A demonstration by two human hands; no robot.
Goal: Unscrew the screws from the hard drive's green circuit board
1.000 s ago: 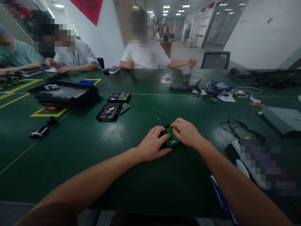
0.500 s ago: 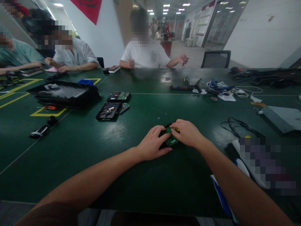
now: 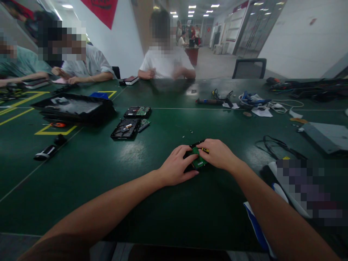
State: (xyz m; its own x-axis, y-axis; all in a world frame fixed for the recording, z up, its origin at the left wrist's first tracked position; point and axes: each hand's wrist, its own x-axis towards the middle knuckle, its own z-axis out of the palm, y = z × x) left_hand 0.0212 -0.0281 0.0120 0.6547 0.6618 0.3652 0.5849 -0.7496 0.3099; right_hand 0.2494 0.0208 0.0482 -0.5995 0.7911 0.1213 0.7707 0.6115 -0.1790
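A hard drive with a green circuit board (image 3: 200,163) on its upper face lies on the green table in front of me. My left hand (image 3: 178,165) grips its left side, with fingertips resting on the board. Over the drive's right side, my right hand (image 3: 219,154) pinches a small yellow-and-black tool (image 3: 205,150). The tool's tip is hidden by my fingers, so its exact kind does not show. Just beyond the drive lie a few tiny bits (image 3: 191,131), perhaps screws.
Two more hard drives (image 3: 137,111) and a loose circuit board (image 3: 144,125) lie left of centre. Farther left are a black tray (image 3: 106,107) and a black cylindrical object (image 3: 46,152). Cables (image 3: 282,105) and a grey metal box (image 3: 326,136) lie right. People (image 3: 163,65) sit opposite.
My hands, the drive and the tool stay almost in place. Across the table, the person in white has drawn a raised hand back in toward the body.
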